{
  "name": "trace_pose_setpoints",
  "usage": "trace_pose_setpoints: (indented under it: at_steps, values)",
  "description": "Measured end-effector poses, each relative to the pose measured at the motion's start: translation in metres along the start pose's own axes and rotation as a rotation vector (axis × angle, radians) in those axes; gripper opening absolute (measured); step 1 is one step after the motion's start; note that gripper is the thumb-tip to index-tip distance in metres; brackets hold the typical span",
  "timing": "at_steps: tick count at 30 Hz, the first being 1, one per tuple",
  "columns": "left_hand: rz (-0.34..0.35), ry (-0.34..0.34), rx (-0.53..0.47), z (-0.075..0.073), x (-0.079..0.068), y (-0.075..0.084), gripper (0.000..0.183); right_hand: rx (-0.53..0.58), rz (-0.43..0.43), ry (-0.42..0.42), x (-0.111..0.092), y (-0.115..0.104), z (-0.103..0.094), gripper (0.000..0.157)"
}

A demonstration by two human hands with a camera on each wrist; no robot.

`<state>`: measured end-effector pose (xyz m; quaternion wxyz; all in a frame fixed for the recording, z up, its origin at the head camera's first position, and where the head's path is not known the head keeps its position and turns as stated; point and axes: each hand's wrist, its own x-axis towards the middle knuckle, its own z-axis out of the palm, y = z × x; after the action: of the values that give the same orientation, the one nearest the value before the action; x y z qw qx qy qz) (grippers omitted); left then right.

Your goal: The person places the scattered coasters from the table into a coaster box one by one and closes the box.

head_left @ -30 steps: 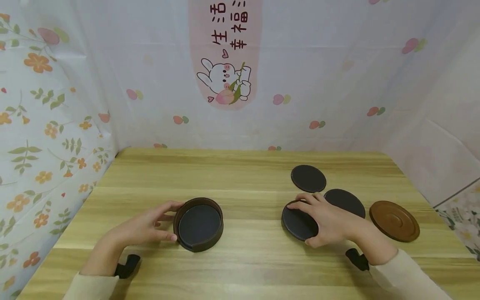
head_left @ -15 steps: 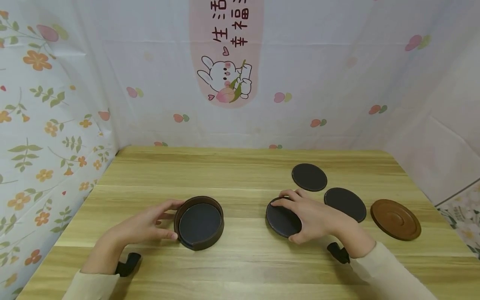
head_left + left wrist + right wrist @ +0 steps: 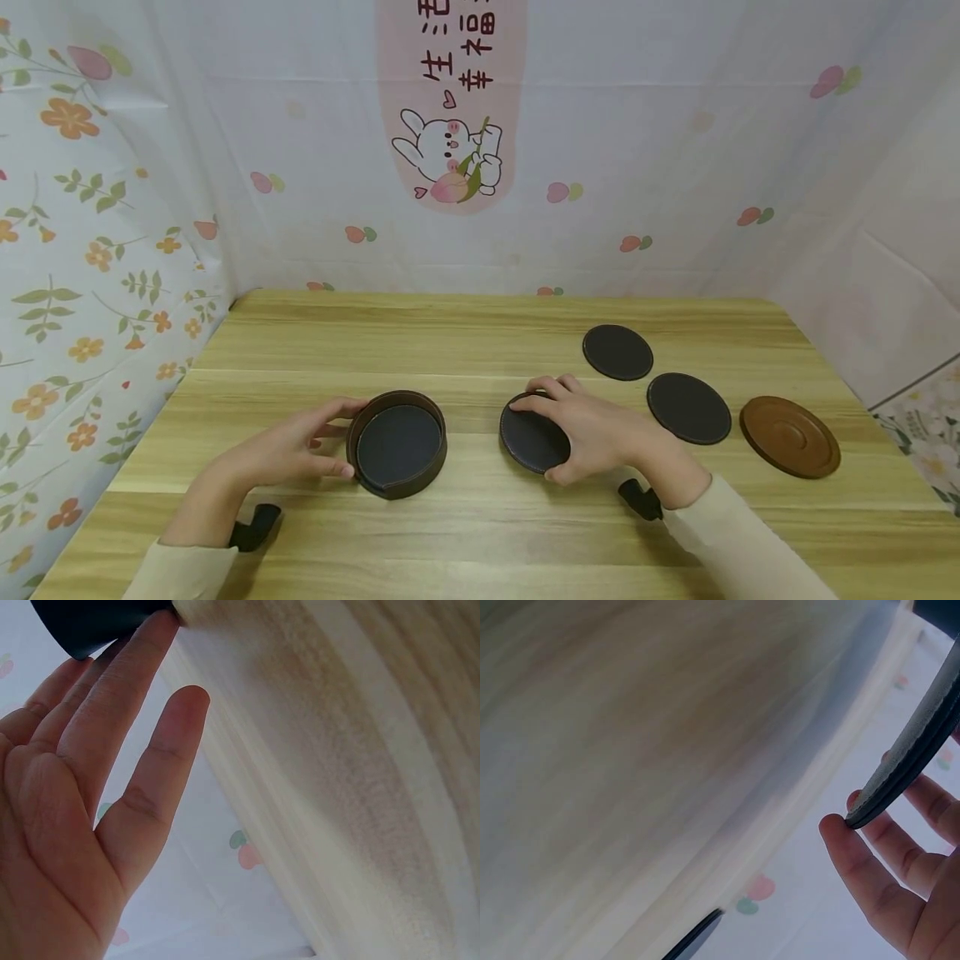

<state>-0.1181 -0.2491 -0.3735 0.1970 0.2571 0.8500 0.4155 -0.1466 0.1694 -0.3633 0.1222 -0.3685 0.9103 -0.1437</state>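
Observation:
A round, dark-brown coaster holder [image 3: 401,492] with a raised wall stands left of centre on the table, a black disc [image 3: 400,446] lying in its bottom. My left hand [image 3: 296,450] is at the holder's left side, fingers and thumb fairly straight, fingertips touching its wall. In the left wrist view the holder [image 3: 82,622] shows as a dark curve at the fingertips. My right hand [image 3: 588,425] grips a black round coaster [image 3: 532,433] by its edge, just right of the holder. The right wrist view shows this coaster's grey underside [image 3: 922,712] tilted above the table.
Two more black coasters [image 3: 618,352] [image 3: 688,407] lie flat at the right. Beside them is a brown round lid [image 3: 790,437] with ringed grooves. The wooden table [image 3: 337,342] ends at a patterned cloth backdrop [image 3: 675,150]. Each wrist wears a black camera mount [image 3: 257,527].
My right hand has carried the black coaster leftward, from near the other coasters to close by the holder. The left hand has stayed at the holder.

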Motion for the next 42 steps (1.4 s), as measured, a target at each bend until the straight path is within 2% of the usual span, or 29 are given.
trace_pose_setpoints:
  at_steps: [14, 31, 42]
  values:
    - [0.004, -0.001, -0.006, -0.001, -0.002, 0.001, 0.079, 0.032, -0.068, -0.005, 0.024, -0.030, 0.000, 0.085]
    - [-0.003, 0.002, -0.006, -0.001, -0.001, 0.000, 0.080, 0.006, -0.189, 0.011, 0.062, -0.063, 0.007, 0.084]
    - [0.024, 0.004, -0.010, -0.002, 0.000, -0.003, 0.079, -0.012, -0.222, 0.022, 0.081, -0.081, 0.012, 0.085]
